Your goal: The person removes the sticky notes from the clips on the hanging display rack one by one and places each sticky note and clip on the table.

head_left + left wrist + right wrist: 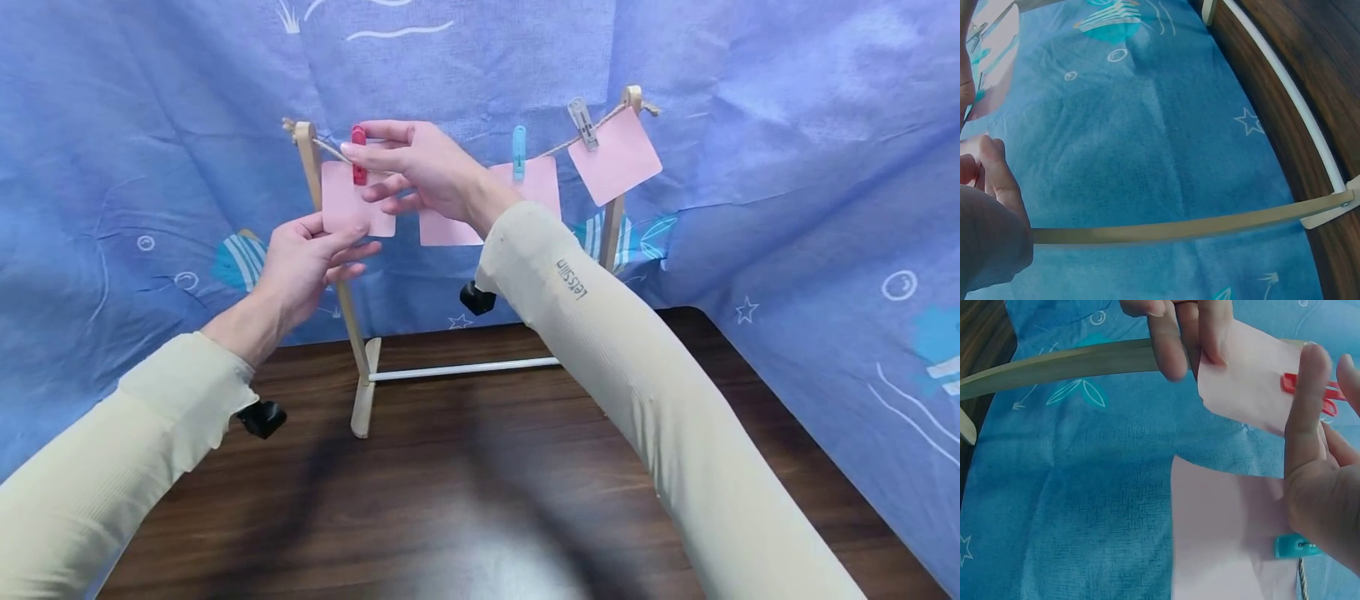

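A square of pink paper (337, 196) hangs at the left end of a twine line, with a red clothespin (360, 172) on its upper edge. My left hand (303, 258) pinches this paper low down between thumb and fingers. In front of the clothespin is my right hand (438, 171), its thumb crossing it and its index finger by its top. The right wrist view shows the red clothespin (1289, 382) between those two fingers, which stand apart; its handles look spread. A second pink paper (1222, 512) hangs below, with a teal clothespin (1294, 545).
Further right hang pink papers under a light-blue clothespin (519, 150) and a grey clothespin (581, 123). Wooden posts (352, 325) hold the twine, joined by a white rod (465, 367) above the brown table (420, 467). Blue patterned cloth (480, 67) encloses the back and sides.
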### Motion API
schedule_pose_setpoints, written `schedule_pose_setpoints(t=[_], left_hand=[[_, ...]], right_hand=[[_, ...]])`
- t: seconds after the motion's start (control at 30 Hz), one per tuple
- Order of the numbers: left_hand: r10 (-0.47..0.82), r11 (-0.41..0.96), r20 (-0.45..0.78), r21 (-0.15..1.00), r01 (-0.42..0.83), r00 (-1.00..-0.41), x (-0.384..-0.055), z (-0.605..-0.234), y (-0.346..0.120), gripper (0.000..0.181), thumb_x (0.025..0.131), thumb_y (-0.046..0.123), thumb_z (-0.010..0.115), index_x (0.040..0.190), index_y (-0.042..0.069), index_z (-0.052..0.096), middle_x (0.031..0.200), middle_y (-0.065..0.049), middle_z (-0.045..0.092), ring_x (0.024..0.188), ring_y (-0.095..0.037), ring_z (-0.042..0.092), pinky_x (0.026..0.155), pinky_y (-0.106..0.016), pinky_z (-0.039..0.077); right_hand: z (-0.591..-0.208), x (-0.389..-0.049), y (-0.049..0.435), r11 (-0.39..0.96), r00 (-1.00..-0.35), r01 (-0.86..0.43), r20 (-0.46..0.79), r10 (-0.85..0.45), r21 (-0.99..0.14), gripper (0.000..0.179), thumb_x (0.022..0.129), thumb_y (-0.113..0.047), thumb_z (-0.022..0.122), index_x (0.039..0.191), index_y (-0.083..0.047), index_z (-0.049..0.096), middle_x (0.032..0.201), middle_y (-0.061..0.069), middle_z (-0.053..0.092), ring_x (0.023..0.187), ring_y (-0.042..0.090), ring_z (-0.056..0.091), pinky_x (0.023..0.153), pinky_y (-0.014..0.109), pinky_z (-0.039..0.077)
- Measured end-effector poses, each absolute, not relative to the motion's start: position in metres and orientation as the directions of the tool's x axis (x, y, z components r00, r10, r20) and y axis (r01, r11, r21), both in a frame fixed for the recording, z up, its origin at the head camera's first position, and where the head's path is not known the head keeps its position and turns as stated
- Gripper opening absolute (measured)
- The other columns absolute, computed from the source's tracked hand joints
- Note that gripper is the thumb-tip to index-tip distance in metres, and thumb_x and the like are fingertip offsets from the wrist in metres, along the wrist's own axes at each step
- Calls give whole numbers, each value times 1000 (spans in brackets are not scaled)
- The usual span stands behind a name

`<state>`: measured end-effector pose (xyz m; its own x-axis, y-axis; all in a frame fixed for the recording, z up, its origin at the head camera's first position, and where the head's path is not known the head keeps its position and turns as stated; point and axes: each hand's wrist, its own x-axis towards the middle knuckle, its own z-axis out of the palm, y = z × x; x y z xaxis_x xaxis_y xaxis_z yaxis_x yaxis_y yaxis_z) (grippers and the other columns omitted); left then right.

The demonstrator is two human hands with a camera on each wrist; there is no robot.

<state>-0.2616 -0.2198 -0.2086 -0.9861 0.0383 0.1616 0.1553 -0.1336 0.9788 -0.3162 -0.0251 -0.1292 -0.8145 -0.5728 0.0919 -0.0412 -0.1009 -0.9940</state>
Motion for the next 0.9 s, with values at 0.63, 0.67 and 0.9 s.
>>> schedule_pose_setpoints(t=[0.63, 0.67, 0.9], left_hand=[[38, -72, 176, 982, 173, -984, -254, -199, -223, 45, 84, 23, 85, 124, 5, 71, 102, -5, 77, 92, -17, 75, 74, -26, 61], [41, -66, 178, 982, 175, -983, -254, -199, -224, 48, 85, 23, 84, 126, 5, 69, 103, -5, 77, 93, -17, 75, 74, -26, 61], [36, -70, 194, 979, 191, -980, -254, -201, -226, 52, 86, 20, 83, 130, 0, 64, 104, -6, 76, 90, -17, 75, 72, -26, 61]], right_hand=[[-122, -309, -26, -67, -803, -113, 131, -582, -991, 34, 96, -32, 72, 129, -27, 65, 122, 3, 69, 73, 28, 72, 54, 30, 57], [-121, -309, -27, -66, -803, -106, 125, -582, -992, 34, 95, -32, 73, 128, -26, 65, 121, 4, 69, 72, 28, 72, 54, 31, 57], [-121, -308, -19, -21, -810, -101, 94, -579, -995, 37, 93, -24, 76, 128, -19, 66, 120, 5, 70, 77, 28, 72, 60, 34, 61]])
